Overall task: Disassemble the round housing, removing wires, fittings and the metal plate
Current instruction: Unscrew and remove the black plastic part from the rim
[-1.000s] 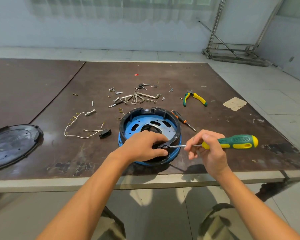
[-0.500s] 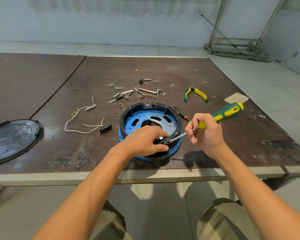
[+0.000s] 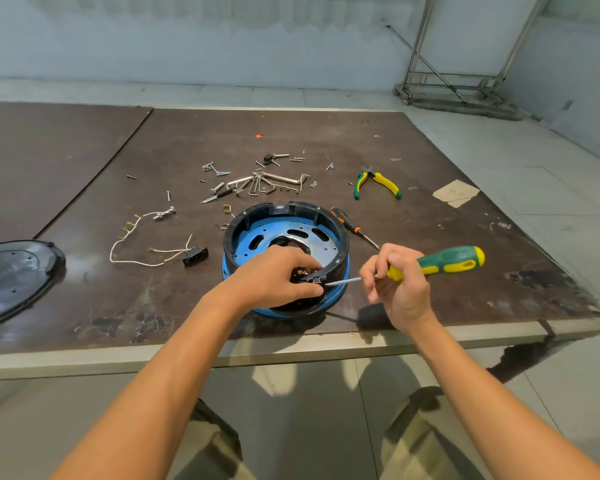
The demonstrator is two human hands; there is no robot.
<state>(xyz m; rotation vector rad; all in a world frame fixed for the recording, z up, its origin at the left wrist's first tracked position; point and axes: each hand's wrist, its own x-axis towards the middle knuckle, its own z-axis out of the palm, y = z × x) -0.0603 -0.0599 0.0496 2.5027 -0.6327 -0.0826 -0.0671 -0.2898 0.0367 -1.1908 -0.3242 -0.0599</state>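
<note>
1. My left hand [image 3: 274, 277] curled over the near rim of the round black plastic housing [image 3: 341, 242], pinching a small black fitting [image 3: 314, 279]
2. My right hand [image 3: 400, 289] gripped the green-and-yellow screwdriver [image 3: 447, 263], its thin steel shaft touching that fitting
3. The slotted blue metal plate [image 3: 253, 242] lay just beyond my left knuckles

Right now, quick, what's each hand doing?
Left hand: pinching the black fitting on the round housing rim.
Right hand: gripping the screwdriver, tip at that fitting.
</note>
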